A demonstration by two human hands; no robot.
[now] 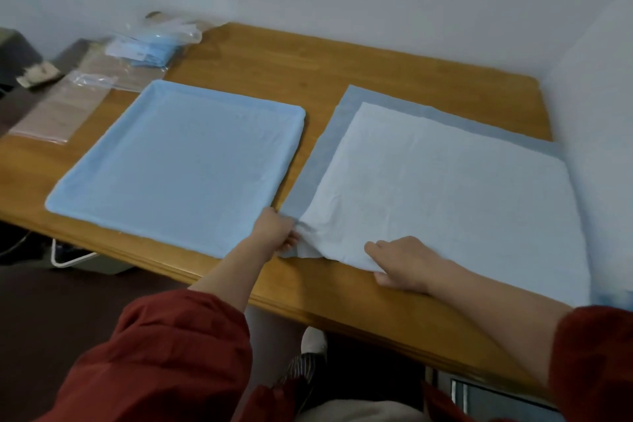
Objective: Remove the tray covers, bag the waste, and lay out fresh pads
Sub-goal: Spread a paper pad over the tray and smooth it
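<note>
A tray wrapped in a light blue cover (178, 161) lies on the left half of the wooden table (308, 65). To its right a white pad with a blue border (445, 181) is spread flat, reaching the table's right edge. My left hand (277, 231) pinches the pad's near left corner, which is bunched and lifted. My right hand (400, 262) rests on the pad's near edge, thumb tucked under the edge and fingers lying on top.
A clear plastic bag with folded blue pads (154, 44) sits at the table's back left. A flat pinkish packet (58, 106) lies left of the tray. White walls close the back and right sides. My foot (313, 343) shows under the table's front edge.
</note>
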